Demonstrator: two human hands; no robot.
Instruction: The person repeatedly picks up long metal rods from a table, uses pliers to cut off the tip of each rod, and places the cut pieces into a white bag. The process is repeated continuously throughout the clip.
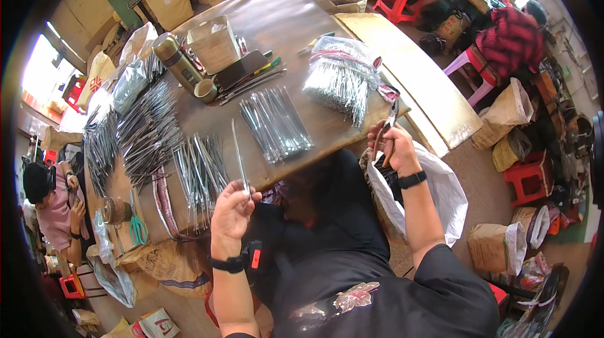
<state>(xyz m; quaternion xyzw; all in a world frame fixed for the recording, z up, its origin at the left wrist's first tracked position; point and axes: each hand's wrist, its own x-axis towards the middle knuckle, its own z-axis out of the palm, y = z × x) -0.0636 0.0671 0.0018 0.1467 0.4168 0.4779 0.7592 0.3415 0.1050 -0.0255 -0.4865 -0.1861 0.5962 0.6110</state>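
Observation:
Near the table's front edge, my left hand [231,212] pinches the lower end of a thin metal rod [238,152] that points up and away from me. At the right, past the table corner, my right hand [401,149] is closed around the brown handles of a pair of pliers [392,114], jaws upward. A neat row of thin metal rods [277,125] lies between my hands. Beyond the pliers sits a clear plastic bag [340,77] full of similar pale rods. Left of my left hand, more rods [200,171] are spread out, beside a larger heap [148,127].
A thermos [176,58], its cup [206,90] and an open box [214,45] stand farther back on the brown table [270,17]. Green-handled scissors [138,230] lie at the left edge. An open white sack [440,190] hangs below my right forearm. Other people sit left and far right.

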